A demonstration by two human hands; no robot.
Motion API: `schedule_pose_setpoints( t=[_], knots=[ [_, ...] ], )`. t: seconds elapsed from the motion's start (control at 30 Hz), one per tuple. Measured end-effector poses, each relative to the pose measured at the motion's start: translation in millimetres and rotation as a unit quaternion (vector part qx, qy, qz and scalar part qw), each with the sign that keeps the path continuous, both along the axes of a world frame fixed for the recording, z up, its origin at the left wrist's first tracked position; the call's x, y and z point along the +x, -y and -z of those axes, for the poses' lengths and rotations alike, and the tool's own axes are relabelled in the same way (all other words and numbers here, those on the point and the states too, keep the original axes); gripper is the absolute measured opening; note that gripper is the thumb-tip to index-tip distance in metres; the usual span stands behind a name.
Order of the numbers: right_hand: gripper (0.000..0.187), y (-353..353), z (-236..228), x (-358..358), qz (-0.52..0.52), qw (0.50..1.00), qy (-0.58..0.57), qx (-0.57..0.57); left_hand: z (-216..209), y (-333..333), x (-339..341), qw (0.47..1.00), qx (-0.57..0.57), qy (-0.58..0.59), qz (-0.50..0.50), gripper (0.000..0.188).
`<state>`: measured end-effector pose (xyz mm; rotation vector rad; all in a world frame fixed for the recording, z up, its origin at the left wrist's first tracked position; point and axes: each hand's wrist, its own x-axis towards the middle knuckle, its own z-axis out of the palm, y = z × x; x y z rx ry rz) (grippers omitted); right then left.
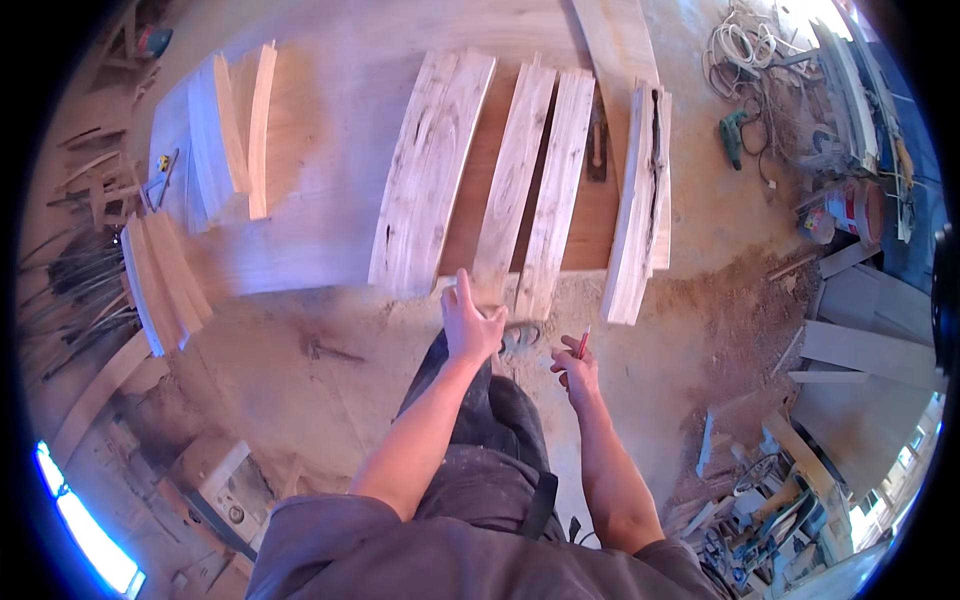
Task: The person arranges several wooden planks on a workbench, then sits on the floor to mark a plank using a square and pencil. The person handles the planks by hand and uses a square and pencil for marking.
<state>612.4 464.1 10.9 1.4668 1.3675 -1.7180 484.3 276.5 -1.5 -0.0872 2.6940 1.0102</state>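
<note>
My left hand [473, 328] is at the near edge of the worktable, by the near ends of the boards. Its index finger points forward and the thumb stands apart, with nothing visible in it. My right hand [577, 368] grips a thin red pencil or marker [583, 342], tip up, in the air short of the table. In front of me lie a wide rough board [430, 170], two narrower boards [515, 175] with a dark gap between them, and a thick pale board [632, 210] with a dark crack. The narrower boards overhang the table's near edge.
Curved wooden pieces [165, 280] and upright planks [262, 130] stand at the left of the worktable [320, 240]. A green drill [733, 138], coiled pale cable [742, 45] and a bucket [858, 212] are at the right. Scrap and tools [770, 510] crowd the lower right.
</note>
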Motion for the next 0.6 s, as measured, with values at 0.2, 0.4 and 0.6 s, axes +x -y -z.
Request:
schedule_pose_setpoints(
  t=[0.2, 0.4, 0.6],
  knots=[
    [0.052, 19.5, 1.5, 36.4, 0.050, 0.999, 0.019, -0.008, 6.2, 10.0, 11.5, 0.996, 0.040, 0.082, -0.022, 0.093],
    [0.052, 44.7, 10.0, 60.7, 0.034, 0.999, 0.021, -0.018, 10.5, 11.0, 6.5, 0.997, 0.054, 0.052, -0.019, 0.088],
    [0.053, 58.5, 10.8, 67.6, -0.005, 1.000, -0.007, 0.006, 13.2, 12.2, 5.3, 0.996, 0.071, 0.053, -0.016, 0.084]
  ],
)
